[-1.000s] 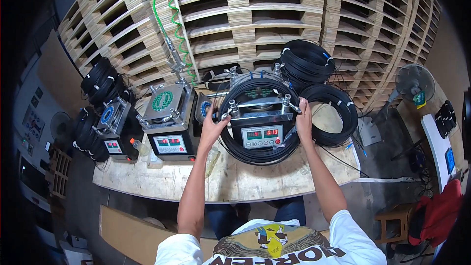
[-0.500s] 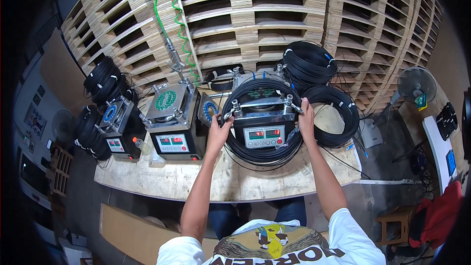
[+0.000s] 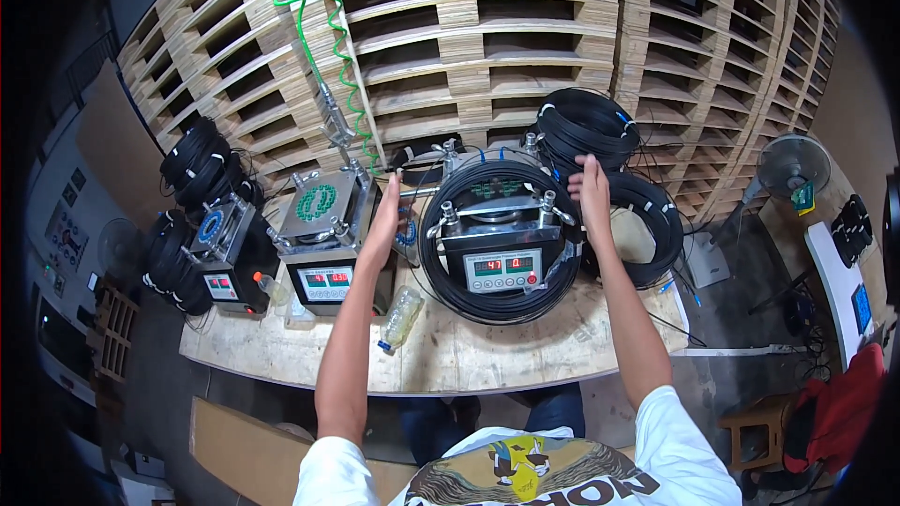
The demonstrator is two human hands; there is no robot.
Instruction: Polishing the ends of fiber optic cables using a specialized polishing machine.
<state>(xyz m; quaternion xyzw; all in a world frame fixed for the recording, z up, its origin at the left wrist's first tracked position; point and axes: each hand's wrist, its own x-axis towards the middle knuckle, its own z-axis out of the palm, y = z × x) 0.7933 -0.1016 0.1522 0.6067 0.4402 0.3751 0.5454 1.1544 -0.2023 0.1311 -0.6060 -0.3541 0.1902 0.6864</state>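
Observation:
A coil of black cable (image 3: 497,312) hangs around the front of a black box-shaped machine (image 3: 547,245) with a metal clamping top and a lit red digit panel. Just left of the coil is my left hand (image 3: 384,221), its fingers stretched out and nothing in them. My right hand (image 3: 592,195) is raised by the coil's upper right side, fingers apart and holding nothing. Behind my left forearm stands a similar machine (image 3: 317,234) topped with a ring of green pieces. A clear plastic bottle with a blue cap (image 3: 401,320) lies between my left forearm and the coil.
More black cable coils lie at the right (image 3: 647,262), back right (image 3: 589,126) and far left (image 3: 195,164). A smaller machine (image 3: 217,262) and an orange-capped bottle (image 3: 270,287) are on the left. Stacked pallets (image 3: 459,75) rise behind; a fan (image 3: 792,169) stands right.
Both hands have let go of the machine and coil and moved outward and slightly up. The clear bottle now shows beside my left forearm. Digits on the middle machine's panel have changed.

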